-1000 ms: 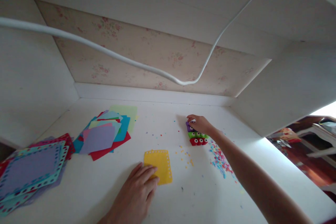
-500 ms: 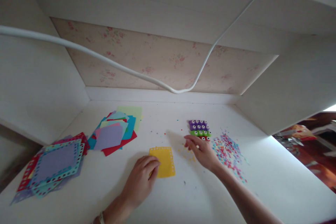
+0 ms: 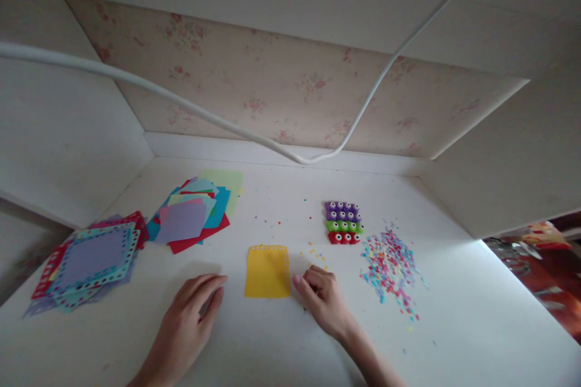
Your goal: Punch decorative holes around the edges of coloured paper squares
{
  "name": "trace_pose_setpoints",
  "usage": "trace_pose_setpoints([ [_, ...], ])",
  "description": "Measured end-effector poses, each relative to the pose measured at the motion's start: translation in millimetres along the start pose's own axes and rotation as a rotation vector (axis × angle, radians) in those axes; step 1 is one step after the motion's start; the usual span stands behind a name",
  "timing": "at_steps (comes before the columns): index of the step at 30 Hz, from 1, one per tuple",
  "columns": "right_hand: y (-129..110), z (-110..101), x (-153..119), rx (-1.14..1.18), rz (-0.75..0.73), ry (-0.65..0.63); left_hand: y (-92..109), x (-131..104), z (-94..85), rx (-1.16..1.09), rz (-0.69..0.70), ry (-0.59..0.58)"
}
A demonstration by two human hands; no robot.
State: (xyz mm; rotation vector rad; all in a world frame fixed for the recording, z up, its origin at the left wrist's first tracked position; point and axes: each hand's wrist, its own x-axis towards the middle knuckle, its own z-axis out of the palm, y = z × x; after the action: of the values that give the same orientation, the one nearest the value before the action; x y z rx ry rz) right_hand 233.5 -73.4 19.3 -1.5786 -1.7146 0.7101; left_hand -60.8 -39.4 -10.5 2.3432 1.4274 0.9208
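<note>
A square of yellow paper [image 3: 267,272] lies flat, with small punched holes along its top edge. My left hand [image 3: 186,320] rests to its left, apart from the paper; its fingers are stretched out and hold nothing. My right hand [image 3: 322,299] is beside the paper's right edge, fingers curled in and thumb pointing at the edge. Nothing shows in its grip, and whether the thumb touches the paper I cannot tell. A few yellow paper bits [image 3: 318,253] lie just beyond that hand.
Purple, green and red pieces with googly eyes [image 3: 344,222] stand in rows. Right of them spreads colourful confetti [image 3: 393,266]. Coloured paper sheets [image 3: 184,222] lie at left, and hole-edged sheets [image 3: 97,254] further left. A white cable [image 3: 304,160] hangs across the view.
My left hand has let go of the yellow paper and moved left. My right hand has come nearer, from the googly-eyed pieces to the paper's right edge. The paper has turned slightly.
</note>
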Motion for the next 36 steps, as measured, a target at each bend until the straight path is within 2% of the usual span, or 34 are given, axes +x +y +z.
trace_pose_setpoints([
  [4,6.2,11.4,2.2,-0.038,-0.049,-0.034,-28.0,-19.7,-19.1,0.359,-0.048,-0.041],
  [8,5.1,16.4,1.6,-0.098,-0.158,-0.085,-31.2,-22.5,-22.5,0.533,-0.070,-0.071],
  [12,5.3,18.4,0.0,-0.150,-0.202,-0.102,-25.6,-18.0,-21.5,0.558,-0.097,-0.072],
  [24,11.5,21.0,-9.8,-0.224,-0.189,-0.075,-23.8,-18.7,-18.8,0.514,-0.133,-0.041],
  [27,10.2,20.8,-9.3,-0.251,-0.188,-0.091,-12.1,-13.9,-19.4,0.412,-0.152,0.022],
  [29,8.8,21.7,-8.0,-0.275,-0.179,-0.089,7.3,-2.3,-30.1,0.248,-0.175,0.069],
  [32,7.5,24.3,-5.6,-0.294,-0.159,-0.071,50.0,33.5,-68.2,-0.058,-0.330,-0.049],
  [34,7.6,26.2,-6.3,-0.278,-0.154,-0.025,78.5,67.9,-102.8,-0.247,-0.291,-0.046],
  [36,8.6,27.5,-12.4,-0.236,-0.115,0.098,99.9,105.2,-135.7,-0.434,-0.186,0.056],
])
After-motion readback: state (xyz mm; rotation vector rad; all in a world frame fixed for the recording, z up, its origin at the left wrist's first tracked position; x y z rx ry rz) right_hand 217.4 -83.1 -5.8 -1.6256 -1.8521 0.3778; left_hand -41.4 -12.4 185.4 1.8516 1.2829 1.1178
